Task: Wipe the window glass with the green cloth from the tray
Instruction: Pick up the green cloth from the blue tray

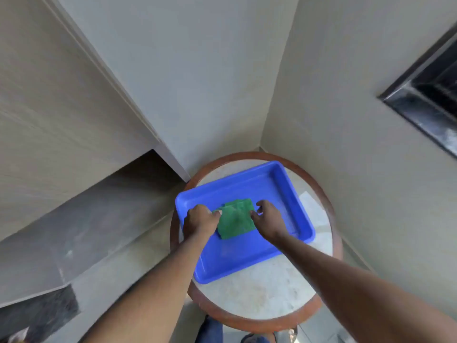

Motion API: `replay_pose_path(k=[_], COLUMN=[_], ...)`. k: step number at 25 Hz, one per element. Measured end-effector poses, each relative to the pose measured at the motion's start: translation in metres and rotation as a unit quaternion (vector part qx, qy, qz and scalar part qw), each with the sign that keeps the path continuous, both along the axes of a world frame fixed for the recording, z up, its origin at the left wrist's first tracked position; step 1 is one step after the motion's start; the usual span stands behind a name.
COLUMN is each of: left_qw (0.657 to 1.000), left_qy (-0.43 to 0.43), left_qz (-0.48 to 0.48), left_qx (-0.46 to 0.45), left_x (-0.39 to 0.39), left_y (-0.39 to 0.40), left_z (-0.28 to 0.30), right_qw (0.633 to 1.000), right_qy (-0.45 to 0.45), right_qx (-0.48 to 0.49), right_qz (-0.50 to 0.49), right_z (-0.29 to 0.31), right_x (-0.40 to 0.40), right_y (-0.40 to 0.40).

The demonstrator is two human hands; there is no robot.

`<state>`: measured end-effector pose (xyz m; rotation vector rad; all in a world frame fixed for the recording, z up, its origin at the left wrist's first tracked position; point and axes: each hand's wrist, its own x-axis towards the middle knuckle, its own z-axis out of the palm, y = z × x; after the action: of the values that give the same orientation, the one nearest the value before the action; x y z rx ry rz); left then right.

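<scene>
Early stage, by the look of it: green cloth (pixel 236 218) not yet lifted, lying folded on the floor of the blue tray (pixel 247 258), roughly mid-tray, slightly toward its 9 o'clock side. No wiping done as far as visible.

Left to right:
- Left hand (pixel 199 220) at the cloth's 9 o'clock edge. Grip curled, fingertips touching or pinching that edge; can't tell which, knuckles hide the contact.
- Cloth between both hands, flat, top layer slightly skewed over the lower one.
- Right hand (pixel 268 219) at the cloth's 3 o'clock edge. Grip half-curled, thumb and fingers apart, tips at the cloth border; firm pinch not confirmed.

Remaining, as judged: secure the cloth, lift clear of the tray rim, carry to the window (pixel 430 95), wipe the glass.

Surroundings:
- Tray sits skewed on a round desk (pixel 259 300) with a reddish-brown rim, tucked into a wall corner.
- Pale cabinet panel (pixel 49 120) at 9–10 o'clock, dark recess below it.
- Window with dark frame at 2 o'clock on the right wall, well apart from the tray and higher. Only a corner in view, blurred; glass condition unreadable.
- Legs and feet at 6 o'clock, under the desk edge.

Obstructions: none seen between tray and window. Tray rim low, likely no snag. Desk itself stands between body and corner, so reach to the window probably needs a turn to the right.
</scene>
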<state>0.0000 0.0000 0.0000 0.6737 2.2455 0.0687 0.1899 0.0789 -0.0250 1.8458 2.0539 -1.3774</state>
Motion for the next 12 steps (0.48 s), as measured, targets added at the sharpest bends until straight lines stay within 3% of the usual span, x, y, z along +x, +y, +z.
replay_pose_path(k=[4,8,10,12], left_qw=[0.995,0.991,0.981,0.965], left_qy=[-0.033,-0.041,-0.069,-0.104], left_qz=[0.078,0.127,0.160,0.172], left_qx=[-0.049,0.026,0.090,0.170], left_x=[0.010,0.028,0.031,0.035], left_y=[0.003,0.009,0.022,0.041], left_z=[-0.074,-0.104,-0.103,-0.083], right_qw=[0.996,0.988,0.994,0.979], right_qy=[-0.082,-0.131,-0.071,0.082], right_qx=[0.012,0.078,0.058,-0.008], right_qz=[-0.037,-0.010,-0.063,-0.186], right_z=[-0.067,-0.095,-0.096,-0.078], right_x=[-0.030,-0.042,-0.042,-0.035], right_y=[0.000,-0.012,-0.003,0.005])
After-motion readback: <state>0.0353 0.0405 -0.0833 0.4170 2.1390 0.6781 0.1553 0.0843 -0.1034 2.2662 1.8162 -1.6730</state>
